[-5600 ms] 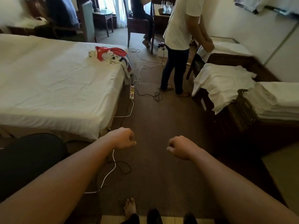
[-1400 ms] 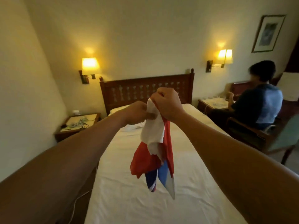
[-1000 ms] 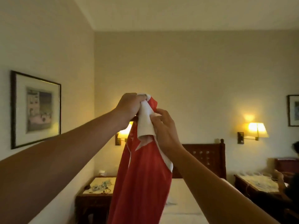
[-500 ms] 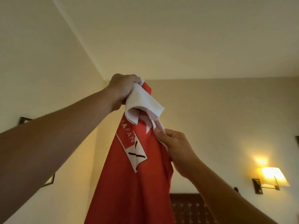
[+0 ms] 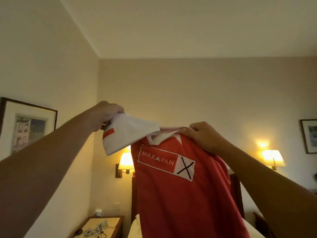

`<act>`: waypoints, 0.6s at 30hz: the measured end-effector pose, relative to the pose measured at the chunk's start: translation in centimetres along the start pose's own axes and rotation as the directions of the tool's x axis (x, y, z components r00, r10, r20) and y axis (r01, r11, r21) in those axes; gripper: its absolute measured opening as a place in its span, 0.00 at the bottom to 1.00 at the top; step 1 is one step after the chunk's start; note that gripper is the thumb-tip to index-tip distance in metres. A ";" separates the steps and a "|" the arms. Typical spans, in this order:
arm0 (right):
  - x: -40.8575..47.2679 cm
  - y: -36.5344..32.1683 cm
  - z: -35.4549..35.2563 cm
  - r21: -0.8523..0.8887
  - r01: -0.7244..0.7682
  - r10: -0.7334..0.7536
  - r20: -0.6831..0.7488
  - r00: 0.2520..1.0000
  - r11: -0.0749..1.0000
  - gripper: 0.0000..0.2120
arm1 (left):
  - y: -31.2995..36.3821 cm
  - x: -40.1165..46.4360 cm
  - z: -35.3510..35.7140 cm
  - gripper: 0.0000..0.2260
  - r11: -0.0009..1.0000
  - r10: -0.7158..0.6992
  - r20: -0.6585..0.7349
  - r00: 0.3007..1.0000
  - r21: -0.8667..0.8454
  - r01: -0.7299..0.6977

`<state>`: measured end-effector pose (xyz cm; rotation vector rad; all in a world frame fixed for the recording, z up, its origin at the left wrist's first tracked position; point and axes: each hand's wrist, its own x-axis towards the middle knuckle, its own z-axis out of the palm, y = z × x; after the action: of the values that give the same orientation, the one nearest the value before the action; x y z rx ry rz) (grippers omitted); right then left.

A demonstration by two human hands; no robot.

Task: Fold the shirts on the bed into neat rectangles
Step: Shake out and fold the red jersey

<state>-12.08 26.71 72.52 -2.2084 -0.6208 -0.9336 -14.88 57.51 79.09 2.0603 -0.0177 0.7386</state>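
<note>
A red short-sleeved fabric shirt with a white collar and white sleeves hangs upright in the air, held up at its top edge in front of the wall. Its body drops straight down and runs off the bottom of the view. Across the chest sits a white-outlined rectangle reading "HARAPAN" in white letters, joined to a white box with a black cross. One white sleeve, marked by a small red stripe, is pulled out sideways to the left, and the collar is bunched at the top.
</note>
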 end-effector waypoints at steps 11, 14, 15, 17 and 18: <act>1.3 1.4 1.6 -0.401 0.157 -0.117 0.123 0.985 0.902 0.17 | -4.0 0.9 4.6 0.21 0.751 0.180 -0.061 0.982 0.653 -0.097; 1.6 1.0 2.9 -0.386 0.174 -0.136 0.125 0.983 0.906 0.16 | -3.7 -2.2 10.0 0.39 0.950 0.210 0.360 0.909 0.143 -0.276; 1.6 0.9 3.2 -0.394 0.184 -0.150 0.117 0.982 0.900 0.16 | -4.1 -3.1 11.9 0.37 0.955 0.220 0.452 0.864 0.079 -0.285; 1.5 0.9 3.3 -0.422 0.194 -0.159 0.117 0.980 0.886 0.15 | -5.9 -3.8 14.9 0.15 0.928 0.218 0.544 0.810 0.141 -0.344; 1.2 1.1 3.1 -0.441 0.194 -0.151 0.131 0.980 0.876 0.14 | -6.7 -4.0 15.7 0.08 0.912 0.223 0.546 0.807 0.176 -0.371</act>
<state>-9.23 28.37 71.39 -2.6561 -0.7090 -1.1681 -8.46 48.23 65.67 2.5088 -0.5934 0.3558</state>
